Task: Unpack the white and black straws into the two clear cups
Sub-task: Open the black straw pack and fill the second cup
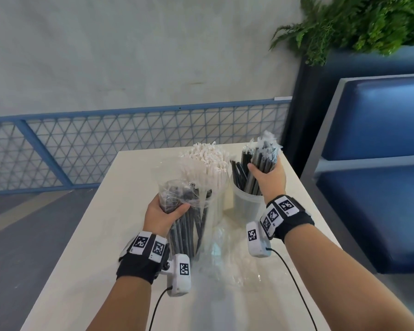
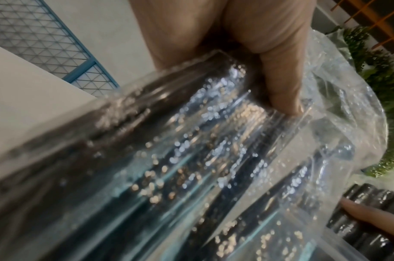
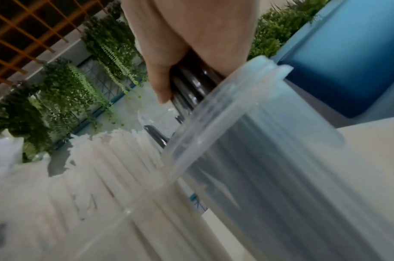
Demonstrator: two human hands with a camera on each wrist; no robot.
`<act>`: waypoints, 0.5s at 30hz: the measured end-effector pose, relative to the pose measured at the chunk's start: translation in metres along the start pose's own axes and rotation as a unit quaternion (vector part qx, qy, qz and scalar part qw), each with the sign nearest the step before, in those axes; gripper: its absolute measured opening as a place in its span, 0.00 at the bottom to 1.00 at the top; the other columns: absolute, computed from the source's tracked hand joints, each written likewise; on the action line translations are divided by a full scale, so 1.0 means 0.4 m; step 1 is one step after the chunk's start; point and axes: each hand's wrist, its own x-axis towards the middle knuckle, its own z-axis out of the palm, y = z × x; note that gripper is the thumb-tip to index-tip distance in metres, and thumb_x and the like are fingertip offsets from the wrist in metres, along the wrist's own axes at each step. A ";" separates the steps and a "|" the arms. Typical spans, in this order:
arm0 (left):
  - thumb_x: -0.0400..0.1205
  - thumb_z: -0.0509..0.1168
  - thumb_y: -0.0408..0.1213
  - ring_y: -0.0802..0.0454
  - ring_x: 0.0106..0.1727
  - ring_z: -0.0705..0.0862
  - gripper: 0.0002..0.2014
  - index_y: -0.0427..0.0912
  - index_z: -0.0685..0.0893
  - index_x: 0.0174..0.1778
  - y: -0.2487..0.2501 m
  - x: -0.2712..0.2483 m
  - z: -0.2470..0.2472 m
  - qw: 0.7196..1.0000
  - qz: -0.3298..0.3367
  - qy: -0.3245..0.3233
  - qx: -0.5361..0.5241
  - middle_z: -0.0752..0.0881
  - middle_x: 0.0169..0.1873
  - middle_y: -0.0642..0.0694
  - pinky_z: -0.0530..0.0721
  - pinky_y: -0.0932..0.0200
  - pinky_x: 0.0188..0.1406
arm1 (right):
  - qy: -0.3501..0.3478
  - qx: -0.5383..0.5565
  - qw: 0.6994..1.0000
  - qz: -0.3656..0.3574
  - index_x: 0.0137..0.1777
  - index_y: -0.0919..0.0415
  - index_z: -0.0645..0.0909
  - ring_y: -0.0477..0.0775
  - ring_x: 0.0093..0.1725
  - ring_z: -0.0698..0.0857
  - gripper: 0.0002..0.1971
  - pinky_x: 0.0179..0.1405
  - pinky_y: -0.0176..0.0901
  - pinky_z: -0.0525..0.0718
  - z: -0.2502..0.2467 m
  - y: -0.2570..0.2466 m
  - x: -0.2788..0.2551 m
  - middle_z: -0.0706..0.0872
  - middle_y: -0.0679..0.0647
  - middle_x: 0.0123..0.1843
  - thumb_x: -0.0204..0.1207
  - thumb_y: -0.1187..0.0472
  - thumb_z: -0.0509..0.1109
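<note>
We see a pale table (image 1: 101,259) standing against a blue mesh railing (image 1: 105,144) below a grey wall (image 1: 129,44). To our right sits a blue padded bench (image 1: 378,144), with green ferns (image 1: 359,22) hanging over a dark planter (image 1: 306,111) beside it

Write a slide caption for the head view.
Right hand lowers black straws into a cup; left hand holds the bag.
</note>
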 end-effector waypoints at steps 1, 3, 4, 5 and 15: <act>0.69 0.76 0.29 0.61 0.40 0.83 0.16 0.43 0.80 0.48 0.000 -0.001 0.000 1.000 0.001 -0.001 0.002 0.85 0.37 0.52 0.82 0.74 0.35 | -0.020 -0.012 1.000 0.008 0.69 0.60 0.73 0.54 0.58 0.83 0.29 0.59 0.42 0.79 0.000 0.005 -0.001 0.85 0.53 0.58 0.69 0.60 0.77; 0.69 0.76 0.29 0.62 0.39 0.83 0.16 0.43 0.80 0.48 -0.001 -0.002 0.000 1.000 0.003 0.000 0.003 0.85 0.37 0.53 0.80 0.74 0.34 | -0.056 -0.038 0.998 0.014 0.68 0.62 0.74 0.56 0.59 0.83 0.27 0.58 0.41 0.78 0.001 0.013 -0.001 0.85 0.56 0.59 0.69 0.61 0.78; 0.69 0.76 0.29 0.62 0.40 0.83 0.15 0.43 0.80 0.48 -0.002 -0.003 0.000 1.000 0.004 0.003 0.003 0.85 0.37 0.53 0.79 0.75 0.34 | -0.073 -0.056 0.996 0.015 0.67 0.62 0.75 0.56 0.60 0.83 0.27 0.59 0.42 0.79 0.001 0.015 -0.002 0.85 0.57 0.60 0.68 0.62 0.78; 0.69 0.76 0.30 0.62 0.40 0.83 0.15 0.45 0.80 0.47 -0.003 -0.004 -0.001 1.000 0.005 0.005 0.002 0.85 0.37 0.53 0.79 0.76 0.34 | -0.086 -0.083 0.993 0.017 0.66 0.62 0.75 0.57 0.61 0.83 0.27 0.61 0.44 0.79 0.002 0.015 -0.004 0.85 0.58 0.61 0.67 0.62 0.78; 0.70 0.75 0.28 0.60 0.42 0.84 0.16 0.45 0.79 0.48 -0.013 -0.010 -0.004 0.999 0.014 -0.017 -0.029 0.86 0.39 0.52 0.81 0.79 0.36 | -0.089 -0.166 0.971 -0.147 0.67 0.55 0.74 0.54 0.62 0.79 0.19 0.57 0.32 0.69 0.017 -0.021 -0.024 0.78 0.55 0.66 0.76 0.62 0.70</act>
